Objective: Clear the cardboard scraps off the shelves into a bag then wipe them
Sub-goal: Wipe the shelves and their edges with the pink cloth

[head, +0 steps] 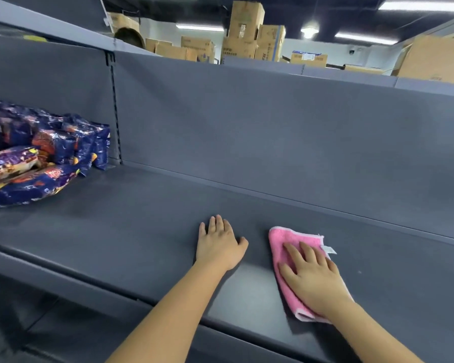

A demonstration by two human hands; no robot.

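Scraps seem cleared off the shelf (142, 218), only wiping is left: pink cloth (286, 247) is pressed under the flat right hand (312, 279), left hand (220, 244) rested open.

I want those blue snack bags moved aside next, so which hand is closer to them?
Left. The left hand lies flat on the shelf, to the right of the blue snack bags; the right hand presses the pink cloth farther right.

Grey shelf (142, 218): pink cloth (281, 247) right, blue snack bags (37, 153) left.
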